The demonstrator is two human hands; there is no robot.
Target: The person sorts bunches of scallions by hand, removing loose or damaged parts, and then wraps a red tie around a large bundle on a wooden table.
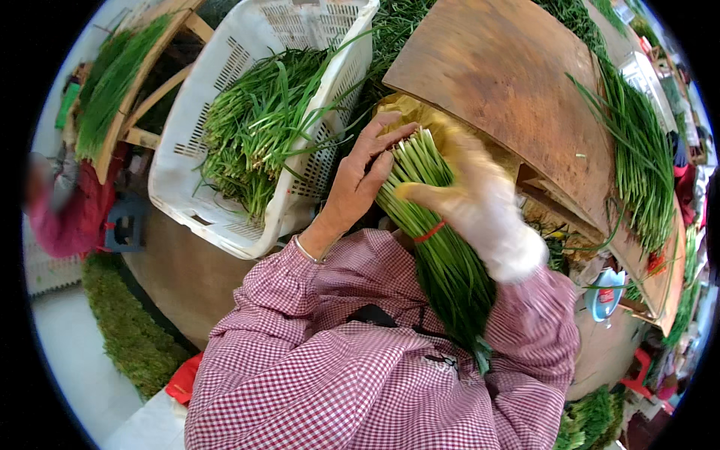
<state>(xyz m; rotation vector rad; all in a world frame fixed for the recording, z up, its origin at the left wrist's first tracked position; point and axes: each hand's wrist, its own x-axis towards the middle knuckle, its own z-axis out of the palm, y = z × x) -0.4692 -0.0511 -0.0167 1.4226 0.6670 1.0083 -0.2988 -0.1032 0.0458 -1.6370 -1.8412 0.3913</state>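
I am squaring up the cut ends of a banded chive bundle [439,240] held against my chest, left hand [360,180] pressing flat on its side, blurred right hand [480,206] wrapped around it, next needing a firmer two-handed grip.

I am looking through one head-worn fisheye view, the left of a pair, pointing steeply down over the wearer's chest and checked sleeves, close enough that the left hand [361,174] and right hand [480,206] are filling the centre. The lens is bending the wooden board [502,82] and white crate [225,225] toward a dark round rim. No second view is coming in, so I am seeing no overlap.
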